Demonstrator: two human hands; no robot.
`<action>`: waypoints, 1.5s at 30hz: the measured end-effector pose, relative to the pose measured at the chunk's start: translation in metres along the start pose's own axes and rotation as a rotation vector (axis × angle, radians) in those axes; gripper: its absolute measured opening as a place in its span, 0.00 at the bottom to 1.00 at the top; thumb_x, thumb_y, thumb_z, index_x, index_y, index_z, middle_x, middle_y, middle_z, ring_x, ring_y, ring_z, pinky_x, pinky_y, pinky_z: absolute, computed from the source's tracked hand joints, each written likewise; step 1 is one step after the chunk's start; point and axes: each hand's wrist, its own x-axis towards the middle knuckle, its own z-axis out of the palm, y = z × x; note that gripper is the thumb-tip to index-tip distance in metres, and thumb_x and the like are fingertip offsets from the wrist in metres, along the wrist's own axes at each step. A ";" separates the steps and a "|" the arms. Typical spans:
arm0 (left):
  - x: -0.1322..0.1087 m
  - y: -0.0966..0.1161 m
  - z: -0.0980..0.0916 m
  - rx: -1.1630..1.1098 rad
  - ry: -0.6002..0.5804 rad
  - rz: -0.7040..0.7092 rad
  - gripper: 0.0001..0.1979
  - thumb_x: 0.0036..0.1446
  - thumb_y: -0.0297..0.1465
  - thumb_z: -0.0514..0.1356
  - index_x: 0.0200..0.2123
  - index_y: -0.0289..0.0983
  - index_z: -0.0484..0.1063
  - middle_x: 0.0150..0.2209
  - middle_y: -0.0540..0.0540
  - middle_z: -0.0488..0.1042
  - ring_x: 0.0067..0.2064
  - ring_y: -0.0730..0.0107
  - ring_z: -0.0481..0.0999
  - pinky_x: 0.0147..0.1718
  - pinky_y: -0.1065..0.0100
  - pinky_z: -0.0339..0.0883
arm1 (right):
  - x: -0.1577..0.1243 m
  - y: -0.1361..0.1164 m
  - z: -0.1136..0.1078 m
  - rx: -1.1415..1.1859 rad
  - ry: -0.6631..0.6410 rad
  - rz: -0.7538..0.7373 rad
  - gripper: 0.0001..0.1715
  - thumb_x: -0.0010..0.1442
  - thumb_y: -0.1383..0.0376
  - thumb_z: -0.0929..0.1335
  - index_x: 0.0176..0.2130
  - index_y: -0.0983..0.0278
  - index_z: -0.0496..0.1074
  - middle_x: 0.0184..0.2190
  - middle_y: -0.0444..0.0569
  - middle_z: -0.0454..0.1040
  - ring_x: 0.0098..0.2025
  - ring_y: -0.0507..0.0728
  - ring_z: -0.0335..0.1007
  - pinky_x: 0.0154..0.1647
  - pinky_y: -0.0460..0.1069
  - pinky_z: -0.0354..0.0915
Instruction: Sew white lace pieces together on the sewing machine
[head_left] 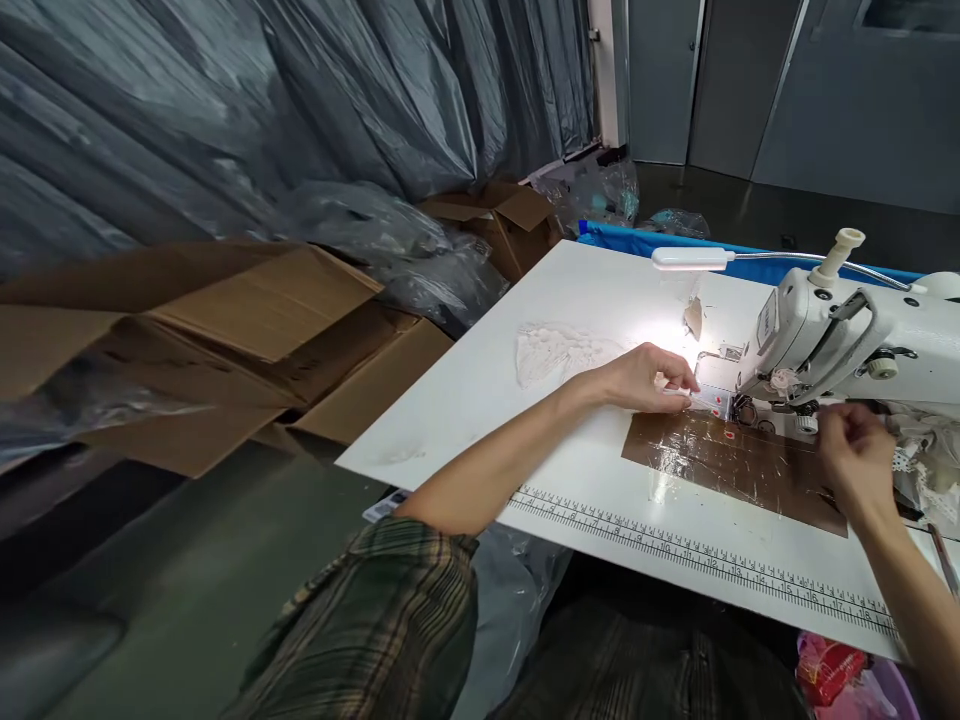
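A white sewing machine stands at the right of the table, its small work lamp shining on the needle area. My left hand is closed at the left of the presser foot, its fingertips pinching a small piece of white fabric. A pale lace-like piece lies flat on the table behind my left forearm. To the right of the needle area, my right hand has its fingers curled together in front of the machine. Whatever they may hold is hidden and blurred.
A brown sheet covers the table in front of the machine. A printed ruler runs along the front edge of the white table. Open cardboard boxes and clear plastic stand left. Crumpled fabric lies far right.
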 end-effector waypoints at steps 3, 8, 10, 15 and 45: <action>-0.001 -0.003 0.005 -0.145 -0.017 -0.130 0.06 0.48 0.24 0.68 0.28 0.39 0.74 0.22 0.50 0.72 0.23 0.73 0.67 0.26 0.70 0.58 | -0.034 -0.012 0.009 -0.014 -0.299 -0.062 0.16 0.56 0.52 0.67 0.34 0.61 0.71 0.18 0.41 0.66 0.19 0.51 0.59 0.19 0.47 0.57; 0.001 -0.013 0.001 -0.299 -0.105 -0.206 0.19 0.51 0.29 0.69 0.48 0.37 0.73 0.23 0.53 0.72 0.22 0.76 0.65 0.24 0.71 0.55 | -0.026 -0.033 0.054 0.002 -0.666 -0.057 0.29 0.62 0.56 0.64 0.59 0.63 0.63 0.19 0.39 0.69 0.18 0.53 0.64 0.23 0.49 0.63; 0.001 -0.015 -0.003 -0.276 -0.147 -0.202 0.22 0.53 0.31 0.68 0.51 0.36 0.72 0.26 0.52 0.74 0.26 0.75 0.68 0.27 0.70 0.58 | -0.014 -0.039 0.068 0.050 -0.729 0.075 0.21 0.63 0.59 0.64 0.54 0.62 0.65 0.20 0.39 0.70 0.16 0.52 0.64 0.18 0.47 0.60; 0.000 -0.020 -0.009 -0.191 -0.167 -0.220 0.25 0.57 0.32 0.66 0.56 0.33 0.68 0.35 0.48 0.77 0.33 0.74 0.72 0.35 0.67 0.62 | -0.007 -0.043 0.076 0.143 -0.657 0.212 0.04 0.60 0.62 0.64 0.35 0.60 0.63 0.18 0.36 0.68 0.14 0.49 0.62 0.15 0.44 0.56; 0.004 -0.032 0.010 -0.343 -0.034 -0.239 0.17 0.52 0.28 0.67 0.44 0.32 0.68 0.30 0.51 0.74 0.30 0.78 0.71 0.32 0.71 0.63 | -0.026 -0.033 0.087 0.328 -0.325 0.222 0.22 0.53 0.46 0.68 0.29 0.61 0.64 0.18 0.43 0.72 0.14 0.55 0.68 0.13 0.48 0.66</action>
